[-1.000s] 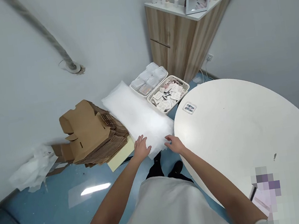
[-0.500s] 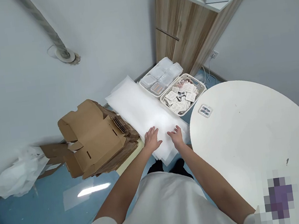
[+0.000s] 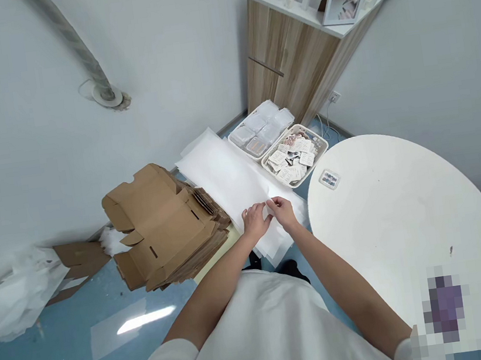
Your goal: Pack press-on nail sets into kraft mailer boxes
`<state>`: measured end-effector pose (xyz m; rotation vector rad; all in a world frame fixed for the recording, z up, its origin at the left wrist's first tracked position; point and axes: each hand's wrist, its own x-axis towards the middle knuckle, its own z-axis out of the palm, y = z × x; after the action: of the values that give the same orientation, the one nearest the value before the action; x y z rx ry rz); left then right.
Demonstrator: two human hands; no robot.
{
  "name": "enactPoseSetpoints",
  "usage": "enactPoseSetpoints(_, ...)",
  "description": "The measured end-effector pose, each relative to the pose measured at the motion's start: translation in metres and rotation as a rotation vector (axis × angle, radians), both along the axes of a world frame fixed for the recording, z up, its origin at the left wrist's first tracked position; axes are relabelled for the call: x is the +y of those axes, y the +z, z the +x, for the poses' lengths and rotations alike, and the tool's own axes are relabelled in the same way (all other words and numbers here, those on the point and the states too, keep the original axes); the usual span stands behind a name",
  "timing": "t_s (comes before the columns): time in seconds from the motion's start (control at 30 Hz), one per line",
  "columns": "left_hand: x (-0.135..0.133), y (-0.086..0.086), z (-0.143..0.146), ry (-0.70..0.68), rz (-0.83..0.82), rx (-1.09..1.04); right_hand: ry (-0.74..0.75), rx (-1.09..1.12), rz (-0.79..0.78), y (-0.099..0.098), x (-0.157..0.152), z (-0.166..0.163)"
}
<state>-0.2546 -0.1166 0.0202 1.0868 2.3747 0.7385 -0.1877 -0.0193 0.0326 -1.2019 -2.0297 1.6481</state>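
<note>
Pinching a white sheet point(image 3: 222, 173) near its front edge, the right hand point(image 3: 283, 212) sits beside the left hand point(image 3: 255, 221), whose grip I cannot tell; the sheet lies between cardboard point(image 3: 160, 211) and the left edge of the round table point(image 3: 403, 206).

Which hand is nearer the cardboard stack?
Left. The left hand is over the white sheets, just right of the cardboard stack; the right hand is farther across them, towards the table.

Left grip point(image 3: 255, 221) and right grip point(image 3: 282, 212) sit close together over white sheets point(image 3: 219, 168) beside a cardboard stack point(image 3: 167, 213).
</note>
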Motion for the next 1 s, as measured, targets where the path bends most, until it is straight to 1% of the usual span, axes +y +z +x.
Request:
enactPoseSetpoints(0.07,0.0,0.005,-0.001,-0.001,0.051,-0.01,0.005,0.042,-0.031,0.008,0.0,-0.003)
enactPoseSetpoints(0.13,-0.002,0.01,-0.002,0.008,0.083,-0.017,-0.023,0.048,-0.022,0.013,0.001,-0.005)
enactPoseSetpoints(0.23,-0.009,0.014,-0.007,0.017,0.102,-0.062,-0.048,-0.005,0.018,0.016,0.004,-0.006)
enactPoseSetpoints(0.3,-0.014,0.016,-0.011,0.0,0.102,-0.092,-0.037,-0.053,0.072,0.016,0.005,-0.006)
enactPoseSetpoints(0.37,-0.019,0.019,-0.015,-0.022,0.097,-0.084,-0.002,-0.09,0.144,0.018,0.007,-0.004)
enactPoseSetpoints(0.43,-0.022,0.022,-0.018,-0.04,0.099,-0.044,0.018,-0.105,0.248,0.022,0.008,-0.002)
enactPoseSetpoints(0.57,-0.026,0.028,-0.019,-0.037,0.095,0.018,-0.056,-0.107,0.527,0.039,0.006,0.008)
enactPoseSetpoints(0.67,-0.026,0.033,-0.021,0.025,0.089,0.005,-0.086,-0.07,0.633,0.054,0.001,0.017)
enactPoseSetpoints(0.73,-0.024,0.036,-0.023,0.072,0.143,-0.044,-0.063,-0.012,0.599,0.062,0.0,0.021)
enactPoseSetpoints(0.87,-0.021,0.046,-0.03,0.161,0.337,-0.12,0.045,0.03,0.28,0.071,0.011,0.015)
enactPoseSetpoints(0.9,-0.02,0.049,-0.031,0.168,0.376,-0.105,0.045,0.023,0.22,0.073,0.017,0.01)
enactPoseSetpoints(0.93,-0.02,0.051,-0.032,0.165,0.406,-0.078,0.031,0.015,0.193,0.076,0.023,0.004)
enactPoseSetpoints(1.0,-0.022,0.057,-0.032,0.124,0.432,0.0,0.052,-0.005,0.128,0.08,0.035,-0.01)
